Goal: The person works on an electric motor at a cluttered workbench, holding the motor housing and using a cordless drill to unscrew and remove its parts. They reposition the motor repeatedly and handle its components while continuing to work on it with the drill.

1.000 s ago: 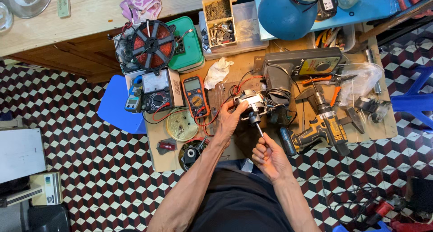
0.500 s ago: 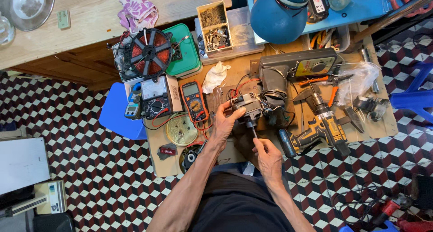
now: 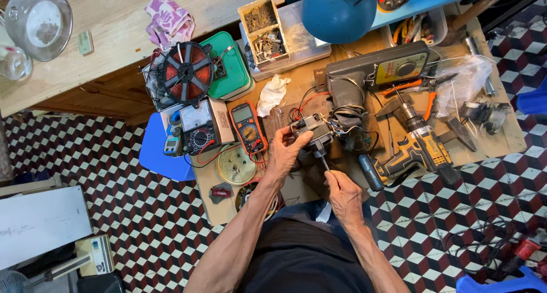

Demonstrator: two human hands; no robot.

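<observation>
My left hand (image 3: 285, 154) grips a small grey electric motor (image 3: 312, 131) with red and black wires, held over the low wooden workbench (image 3: 501, 139). My right hand (image 3: 343, 194) is closed around a screwdriver (image 3: 323, 162) whose thin shaft points up into the underside of the motor. Both forearms reach up from the bottom of the head view. The screwdriver's handle is hidden inside my fist.
An orange multimeter (image 3: 248, 127) and an analog meter (image 3: 200, 126) lie left of my hand. A cordless drill (image 3: 419, 147) rests to the right. A copper coil fan part (image 3: 187, 72), green box (image 3: 231, 70), parts tray (image 3: 264, 31) and blue helmet (image 3: 337, 13) sit behind. The floor is checkered tile.
The camera has shifted slightly, so the bench appears lower and more to the left. Both hands stay on the motor and screwdriver, with the right hand a little lower.
</observation>
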